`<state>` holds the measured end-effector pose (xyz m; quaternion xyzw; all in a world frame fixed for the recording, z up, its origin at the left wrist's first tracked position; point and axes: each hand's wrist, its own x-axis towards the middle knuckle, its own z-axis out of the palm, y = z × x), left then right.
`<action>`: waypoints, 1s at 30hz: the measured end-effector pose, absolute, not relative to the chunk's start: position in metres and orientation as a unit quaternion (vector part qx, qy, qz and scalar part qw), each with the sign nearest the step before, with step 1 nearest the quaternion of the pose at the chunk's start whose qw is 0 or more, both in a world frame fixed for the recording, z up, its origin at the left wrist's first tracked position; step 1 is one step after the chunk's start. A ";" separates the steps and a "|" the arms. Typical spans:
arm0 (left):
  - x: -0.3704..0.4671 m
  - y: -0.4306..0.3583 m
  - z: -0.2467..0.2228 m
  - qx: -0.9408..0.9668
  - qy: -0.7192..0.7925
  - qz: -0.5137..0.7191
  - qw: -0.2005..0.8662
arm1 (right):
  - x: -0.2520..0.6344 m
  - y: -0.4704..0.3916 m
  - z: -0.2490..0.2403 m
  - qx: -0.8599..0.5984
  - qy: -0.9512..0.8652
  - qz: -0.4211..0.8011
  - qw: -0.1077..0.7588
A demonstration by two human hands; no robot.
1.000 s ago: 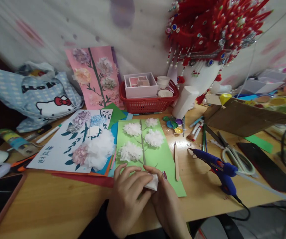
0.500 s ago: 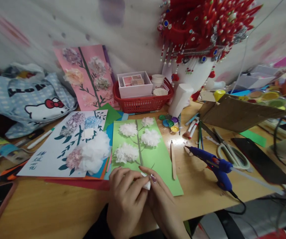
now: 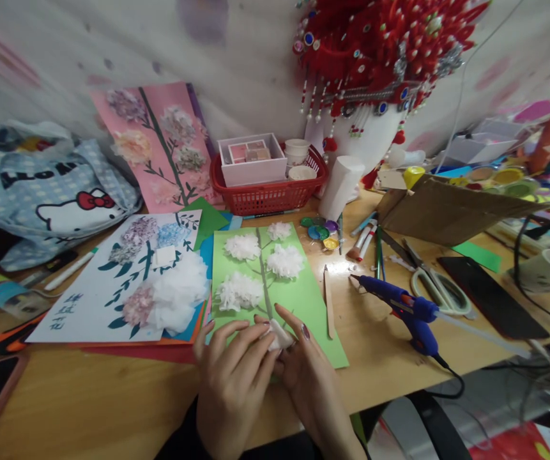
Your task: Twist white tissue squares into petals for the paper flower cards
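My left hand (image 3: 236,377) and my right hand (image 3: 310,377) meet over the lower edge of a green card (image 3: 298,300). Between their fingertips they pinch a small folded piece of white paper (image 3: 279,337). Several ruffled white paper flowers (image 3: 239,291) lie along a dark stem on the card. Left of it, a pile of loose white tissue (image 3: 179,294) rests on a white sheet (image 3: 83,300) with pink, purple and blue flowers. A wooden stick (image 3: 329,306) lies on the card's right edge.
A blue glue gun (image 3: 399,303), scissors (image 3: 437,291) and a dark phone (image 3: 492,297) lie to the right. Behind are a red basket (image 3: 265,198), a white roll (image 3: 342,185), paint pots (image 3: 320,233) and a cardboard piece (image 3: 447,211). A checked bag (image 3: 64,191) stands at left.
The view has shifted slightly. My fingers have spread a little more around the white paper, which shows more between them. My left hand's outer fingers have lifted apart.
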<state>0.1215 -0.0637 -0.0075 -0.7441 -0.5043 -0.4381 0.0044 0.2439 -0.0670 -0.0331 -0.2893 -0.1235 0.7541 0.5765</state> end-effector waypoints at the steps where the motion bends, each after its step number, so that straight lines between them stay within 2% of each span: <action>1: 0.121 -0.064 -0.008 -0.742 -0.510 -0.434 0.010 | 0.244 -0.067 -0.032 -0.292 -0.126 0.754 0.574; 24: 0.126 -0.064 -0.006 -0.720 -0.529 -0.449 -0.006 | 0.244 -0.070 -0.032 -0.312 -0.145 0.748 0.568; 30: 0.120 -0.065 -0.004 -0.715 -0.524 -0.458 -0.069 | 0.247 -0.070 -0.025 -0.329 -0.144 0.745 0.563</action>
